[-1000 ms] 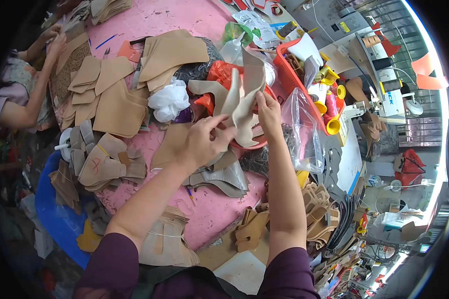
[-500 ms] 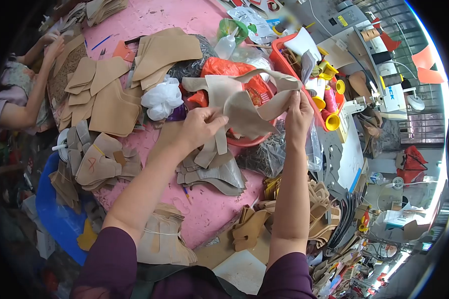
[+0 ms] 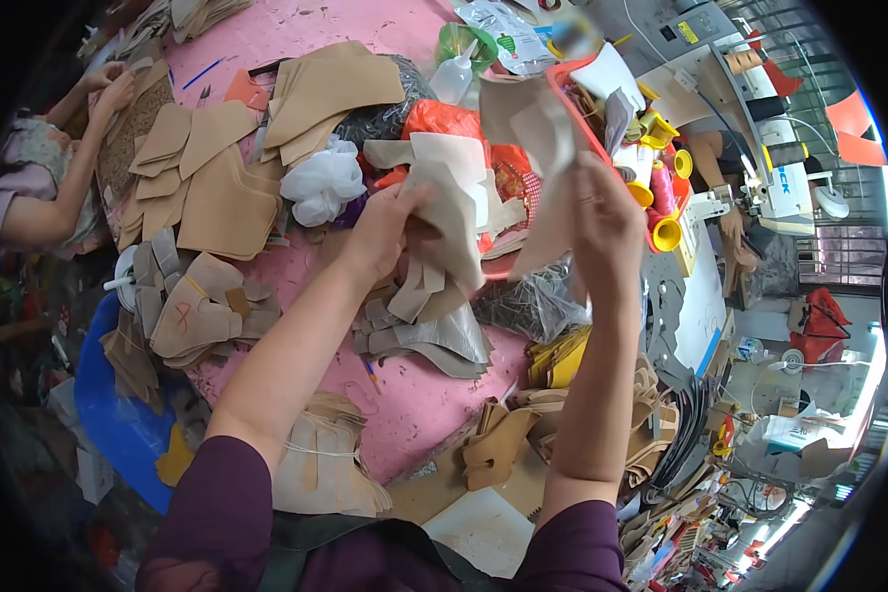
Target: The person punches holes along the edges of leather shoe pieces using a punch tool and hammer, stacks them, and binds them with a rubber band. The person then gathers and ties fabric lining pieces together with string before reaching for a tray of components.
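Observation:
My left hand (image 3: 390,225) is closed on a beige leather piece (image 3: 456,215), which hangs over the pile in the middle of the table. Farther right, my right hand (image 3: 605,209) grips another beige leather piece (image 3: 535,126), raised and blurred by motion. The two pieces appear apart from each other. Beneath them show a red basket (image 3: 501,266) and a red plastic bag (image 3: 434,118). More cut pieces (image 3: 434,345) lie stacked just below my left hand.
Stacks of tan pieces (image 3: 229,202) and a white plastic bag (image 3: 323,183) lie to the left on the pink table (image 3: 296,30). Thread spools (image 3: 665,234) fill a red bin at the right, near a sewing machine (image 3: 784,187). Another person's hands (image 3: 109,87) work at far left.
The leather between my hands now shows as separate pieces, one in each hand. The right hand's piece has swung up, and that hand has shifted slightly right and down.

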`<move>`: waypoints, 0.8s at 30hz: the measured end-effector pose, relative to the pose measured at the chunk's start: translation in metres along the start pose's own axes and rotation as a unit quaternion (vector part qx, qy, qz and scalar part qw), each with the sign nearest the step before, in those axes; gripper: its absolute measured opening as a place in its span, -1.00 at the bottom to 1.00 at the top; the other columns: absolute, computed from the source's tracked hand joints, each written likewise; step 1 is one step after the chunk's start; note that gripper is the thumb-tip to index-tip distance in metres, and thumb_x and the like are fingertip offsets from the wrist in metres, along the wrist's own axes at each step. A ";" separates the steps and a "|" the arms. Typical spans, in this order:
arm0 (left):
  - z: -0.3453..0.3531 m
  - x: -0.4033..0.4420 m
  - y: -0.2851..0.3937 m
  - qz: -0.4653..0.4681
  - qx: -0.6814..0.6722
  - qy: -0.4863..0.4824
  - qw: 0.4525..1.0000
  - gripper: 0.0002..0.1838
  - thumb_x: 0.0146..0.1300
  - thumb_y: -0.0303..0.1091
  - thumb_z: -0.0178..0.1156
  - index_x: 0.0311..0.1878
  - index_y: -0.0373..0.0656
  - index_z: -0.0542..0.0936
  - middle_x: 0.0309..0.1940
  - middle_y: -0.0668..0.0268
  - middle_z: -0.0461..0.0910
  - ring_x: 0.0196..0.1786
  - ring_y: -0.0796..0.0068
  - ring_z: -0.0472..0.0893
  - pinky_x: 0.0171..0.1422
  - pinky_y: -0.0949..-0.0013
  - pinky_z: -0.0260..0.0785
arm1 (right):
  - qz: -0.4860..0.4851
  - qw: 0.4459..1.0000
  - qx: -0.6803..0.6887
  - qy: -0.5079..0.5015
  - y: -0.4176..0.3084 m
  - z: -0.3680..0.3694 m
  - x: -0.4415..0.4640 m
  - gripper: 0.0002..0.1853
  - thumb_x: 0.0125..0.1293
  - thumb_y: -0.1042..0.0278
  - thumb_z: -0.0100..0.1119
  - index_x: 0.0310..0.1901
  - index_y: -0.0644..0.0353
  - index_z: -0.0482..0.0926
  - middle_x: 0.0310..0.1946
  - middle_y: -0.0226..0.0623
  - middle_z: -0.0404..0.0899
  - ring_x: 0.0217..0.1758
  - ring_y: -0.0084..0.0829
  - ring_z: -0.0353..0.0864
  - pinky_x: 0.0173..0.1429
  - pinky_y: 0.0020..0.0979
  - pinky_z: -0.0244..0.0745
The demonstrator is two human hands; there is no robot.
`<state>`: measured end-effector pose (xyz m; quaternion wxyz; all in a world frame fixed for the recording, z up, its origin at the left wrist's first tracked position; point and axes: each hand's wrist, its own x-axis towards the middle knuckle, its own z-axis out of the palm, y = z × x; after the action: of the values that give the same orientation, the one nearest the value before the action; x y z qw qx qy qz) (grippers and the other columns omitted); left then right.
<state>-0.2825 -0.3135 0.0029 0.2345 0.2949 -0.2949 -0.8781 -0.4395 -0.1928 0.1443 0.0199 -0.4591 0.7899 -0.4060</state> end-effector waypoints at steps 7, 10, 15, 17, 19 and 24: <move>0.006 -0.016 -0.003 -0.012 -0.147 -0.031 0.989 -0.65 0.24 -0.37 0.25 0.06 -0.33 0.55 -0.18 0.17 0.65 -0.20 0.46 0.64 -0.07 0.46 0.52 | -0.206 0.952 -0.114 -0.195 0.014 0.085 -0.070 -0.71 0.31 0.28 0.14 0.02 0.15 0.57 0.03 -0.20 0.62 -0.17 -0.19 0.64 -0.17 -0.27 0.59; -0.010 -0.019 -0.003 0.011 -0.093 0.000 0.996 -0.64 0.22 -0.41 0.26 0.07 -0.34 0.54 -0.14 0.15 0.65 -0.15 0.45 0.64 -0.02 0.45 0.50 | 0.000 0.962 0.117 -0.248 0.019 0.075 -0.058 -0.72 0.33 0.29 0.12 -0.03 0.27 0.62 -0.09 -0.08 0.66 -0.20 -0.21 0.64 -0.12 -0.32 0.56; -0.026 -0.019 -0.002 0.055 0.023 0.053 0.997 -0.64 0.18 -0.48 0.27 0.06 -0.34 0.55 -0.09 0.15 0.65 -0.11 0.45 0.63 0.05 0.44 0.46 | 0.212 0.963 0.069 -0.153 0.062 0.075 -0.037 -0.67 0.34 0.24 0.09 -0.07 0.34 0.64 -0.27 -0.10 0.68 -0.25 -0.27 0.62 -0.11 -0.40 0.51; -0.029 -0.015 -0.005 0.056 0.025 0.072 0.996 -0.64 0.16 -0.51 0.27 0.05 -0.34 0.56 -0.09 0.17 0.66 -0.12 0.44 0.63 0.05 0.44 0.45 | 0.274 0.938 0.035 -0.208 0.079 0.084 -0.034 -0.65 0.36 0.22 0.09 -0.07 0.37 0.65 -0.33 -0.19 0.67 -0.32 -0.41 0.57 -0.19 -0.48 0.48; -0.029 -0.015 -0.007 0.053 0.030 0.078 0.995 -0.65 0.15 -0.53 0.27 0.04 -0.34 0.56 -0.09 0.17 0.66 -0.12 0.44 0.63 0.06 0.45 0.45 | 0.291 0.934 0.028 -0.207 0.089 0.091 -0.037 -0.64 0.36 0.22 0.08 -0.06 0.38 0.64 -0.35 -0.24 0.67 -0.37 -0.48 0.54 -0.25 -0.52 0.47; -0.027 -0.026 -0.015 0.070 0.041 0.084 0.993 -0.65 0.17 -0.51 0.25 0.05 -0.35 0.56 -0.09 0.18 0.66 -0.15 0.44 0.63 0.02 0.47 0.45 | 0.258 0.948 0.098 -0.158 0.058 0.101 -0.065 -0.66 0.36 0.26 0.09 -0.03 0.38 0.62 -0.29 -0.27 0.66 -0.33 -0.51 0.54 -0.21 -0.54 0.45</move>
<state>-0.2492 -0.2981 -0.0146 0.3074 0.3559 -0.3296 -0.8187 -0.4025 -0.1934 0.0159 0.2938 -0.2940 0.8242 -0.3845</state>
